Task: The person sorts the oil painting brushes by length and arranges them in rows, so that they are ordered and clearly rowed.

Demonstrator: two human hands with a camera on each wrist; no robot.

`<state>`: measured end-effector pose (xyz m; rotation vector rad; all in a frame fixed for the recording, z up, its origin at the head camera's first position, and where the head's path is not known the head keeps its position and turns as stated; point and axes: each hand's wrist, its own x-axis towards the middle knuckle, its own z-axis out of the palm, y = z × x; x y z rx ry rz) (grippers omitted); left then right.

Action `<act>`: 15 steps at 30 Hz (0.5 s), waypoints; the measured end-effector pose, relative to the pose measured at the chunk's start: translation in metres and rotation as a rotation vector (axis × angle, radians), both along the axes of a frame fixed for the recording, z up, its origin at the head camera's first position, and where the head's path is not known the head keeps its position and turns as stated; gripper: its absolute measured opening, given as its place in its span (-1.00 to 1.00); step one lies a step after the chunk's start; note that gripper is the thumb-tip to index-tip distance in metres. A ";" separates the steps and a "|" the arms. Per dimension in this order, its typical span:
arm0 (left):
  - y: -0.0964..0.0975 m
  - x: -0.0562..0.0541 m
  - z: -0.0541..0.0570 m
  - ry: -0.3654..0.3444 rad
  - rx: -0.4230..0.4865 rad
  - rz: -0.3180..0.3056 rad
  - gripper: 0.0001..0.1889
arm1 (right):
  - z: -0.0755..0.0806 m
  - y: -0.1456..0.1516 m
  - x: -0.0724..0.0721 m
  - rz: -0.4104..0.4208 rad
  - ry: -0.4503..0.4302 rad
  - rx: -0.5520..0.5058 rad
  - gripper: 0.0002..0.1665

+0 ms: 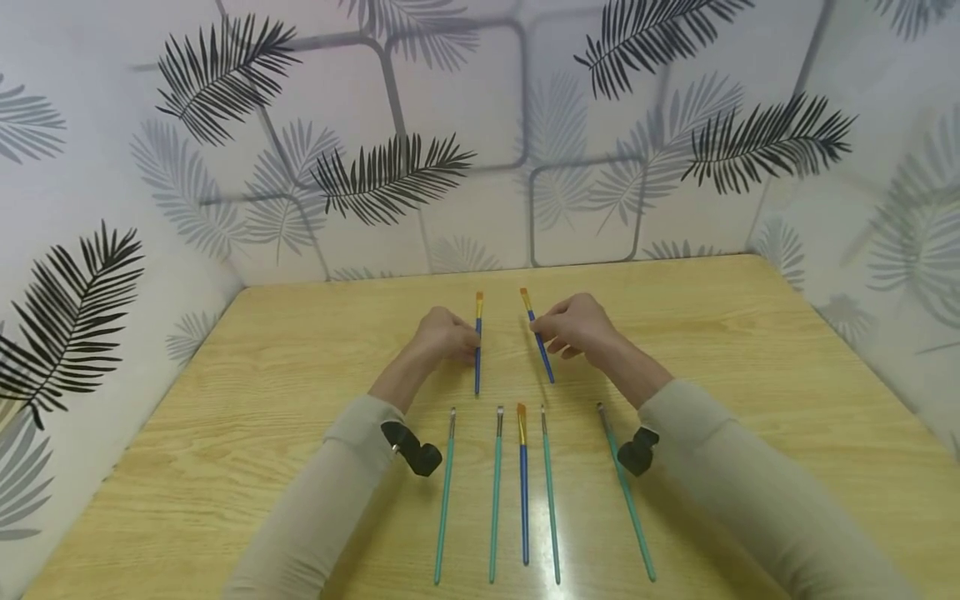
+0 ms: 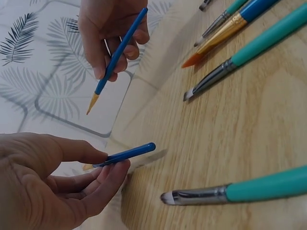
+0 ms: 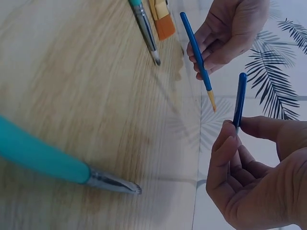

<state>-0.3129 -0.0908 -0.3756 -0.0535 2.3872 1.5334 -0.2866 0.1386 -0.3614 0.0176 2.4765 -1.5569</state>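
Observation:
My left hand pinches a blue-handled paintbrush with a gold ferrule and orange bristles pointing away from me. Across a small gap, my right hand pinches a second blue paintbrush of the same look, tilted a little with its bristles up and to the left. In the left wrist view, thumb and fingers hold the left brush near its ferrule, and the right brush shows beyond it. The right wrist view shows the right brush between thumb and fingertips.
On the wooden table, nearer me, lie a third blue paintbrush and several green-handled paintbrushes, among them one at the left and one slanted at the right. A leaf-patterned wall stands behind the table.

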 end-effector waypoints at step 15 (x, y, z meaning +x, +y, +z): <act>0.006 -0.006 -0.003 -0.004 -0.078 -0.046 -0.76 | 0.000 -0.007 -0.005 0.048 -0.054 0.052 -0.66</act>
